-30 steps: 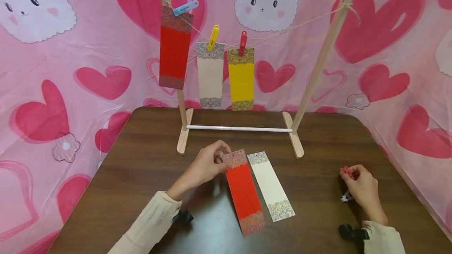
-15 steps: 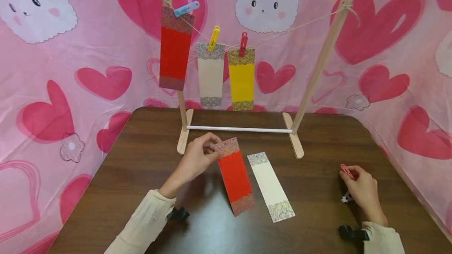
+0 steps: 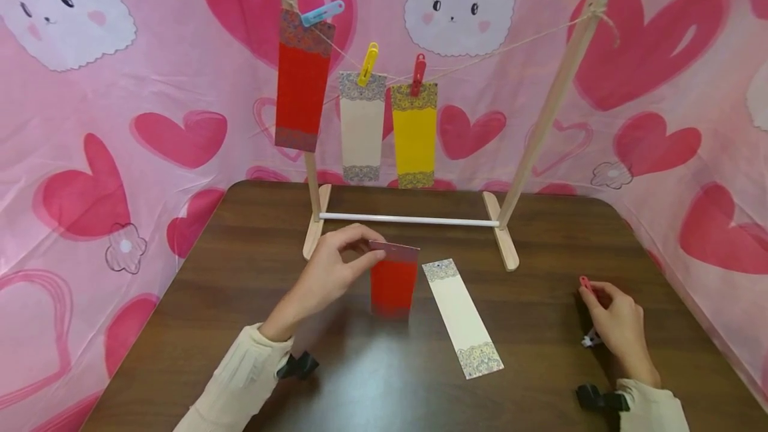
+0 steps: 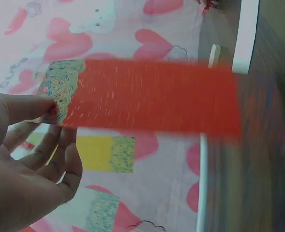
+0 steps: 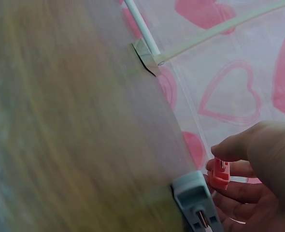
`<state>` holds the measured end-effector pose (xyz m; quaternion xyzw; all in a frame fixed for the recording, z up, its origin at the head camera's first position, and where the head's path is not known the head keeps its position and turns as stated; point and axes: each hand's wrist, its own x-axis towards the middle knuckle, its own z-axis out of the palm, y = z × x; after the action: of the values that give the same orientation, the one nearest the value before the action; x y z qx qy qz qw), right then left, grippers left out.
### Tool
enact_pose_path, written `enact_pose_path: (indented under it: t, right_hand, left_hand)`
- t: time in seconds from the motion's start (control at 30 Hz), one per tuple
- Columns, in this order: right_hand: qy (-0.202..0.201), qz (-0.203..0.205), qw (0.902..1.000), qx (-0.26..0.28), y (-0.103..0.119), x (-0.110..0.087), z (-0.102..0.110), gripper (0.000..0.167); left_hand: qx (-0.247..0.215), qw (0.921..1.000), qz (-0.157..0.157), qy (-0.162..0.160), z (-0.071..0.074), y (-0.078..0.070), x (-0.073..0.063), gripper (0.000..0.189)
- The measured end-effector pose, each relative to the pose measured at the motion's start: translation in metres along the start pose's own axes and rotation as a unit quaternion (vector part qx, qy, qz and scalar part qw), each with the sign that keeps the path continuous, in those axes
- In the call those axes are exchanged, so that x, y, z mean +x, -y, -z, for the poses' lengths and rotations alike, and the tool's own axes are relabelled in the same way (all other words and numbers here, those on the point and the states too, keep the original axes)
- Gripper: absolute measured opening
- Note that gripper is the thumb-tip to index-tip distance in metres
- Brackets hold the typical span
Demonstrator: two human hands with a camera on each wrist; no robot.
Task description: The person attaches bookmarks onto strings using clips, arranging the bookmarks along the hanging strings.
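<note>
My left hand pinches the patterned top end of a red paper strip between thumb and fingers. The strip hangs just above the table, its lower end blurred. A cream paper strip with lace-patterned ends lies flat on the table to its right. At the right side, my right hand holds a small red clothespin between thumb and fingers. A pale clothespin lies on the table beside that hand, partly hidden by it in the head view.
Behind the hands stands a wooden frame with two posts, a white bar and a string. From the string hang another red strip, a cream strip and a yellow strip, held by blue, yellow and red clothespins.
My left hand has lifted the red strip off the table and moved slightly left; the strip has swung more upright. The red clothespin has turned more upright in my right hand.
</note>
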<state>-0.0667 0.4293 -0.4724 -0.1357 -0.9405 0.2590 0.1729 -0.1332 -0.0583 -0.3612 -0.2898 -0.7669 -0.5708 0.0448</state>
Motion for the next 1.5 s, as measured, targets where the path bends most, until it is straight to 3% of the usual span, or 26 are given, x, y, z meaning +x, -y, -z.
enact_pose_path:
  t: [0.13, 0.27, 0.43, 0.6, 0.77, 0.9, 1.07, 1.27, 1.37, 1.5]
  right_hand:
    - [-0.003, 0.001, 1.0, 0.001, -0.001, 0.0, 0.001, 0.033]
    - [-0.005, 0.001, 1.0, 0.0, -0.001, -0.001, 0.001, 0.032]
    - [-0.008, 0.007, 0.9999, 0.004, 0.0, -0.001, 0.0, 0.03]
    - [-0.018, 0.019, 0.9996, 0.011, 0.002, 0.001, -0.002, 0.029]
    - [-0.038, 0.028, 0.9987, 0.02, 0.004, 0.005, -0.003, 0.025]
    - [-0.048, 0.009, 0.9973, 0.055, 0.012, 0.003, 0.004, 0.025]
    - [-0.062, -0.011, 0.987, 0.148, 0.037, -0.001, 0.018, 0.026]
    - [-0.065, 0.052, 0.9653, 0.248, 0.07, 0.002, 0.024, 0.025]
    - [-0.06, 0.082, 0.9572, 0.271, 0.081, 0.006, 0.028, 0.028]
    - [-0.059, 0.1, 0.9582, 0.262, 0.09, 0.012, 0.034, 0.026]
  left_hand:
    - [0.0, 0.9992, -0.037, 0.013, -0.006, -0.005, -0.001, 0.013]
    - [0.018, 0.9975, -0.057, 0.038, -0.015, 0.005, -0.001, 0.012]
    - [0.058, 0.9953, -0.041, 0.066, -0.025, 0.026, -0.001, 0.011]
    - [0.077, 0.9943, -0.021, 0.071, -0.03, 0.043, -0.001, 0.013]
    - [0.073, 0.9952, -0.016, 0.064, -0.028, 0.047, 0.0, 0.008]
    - [0.061, 0.9961, -0.001, 0.064, -0.028, 0.045, 0.001, 0.009]
    - [0.035, 0.9977, 0.017, 0.056, -0.03, 0.042, -0.001, 0.014]
    - [0.014, 0.9988, 0.025, 0.038, -0.031, 0.038, 0.001, 0.016]
    - [0.019, 0.9989, 0.027, 0.035, -0.032, 0.035, 0.005, 0.017]
    - [0.023, 0.9984, 0.036, 0.037, -0.032, 0.031, 0.013, 0.016]
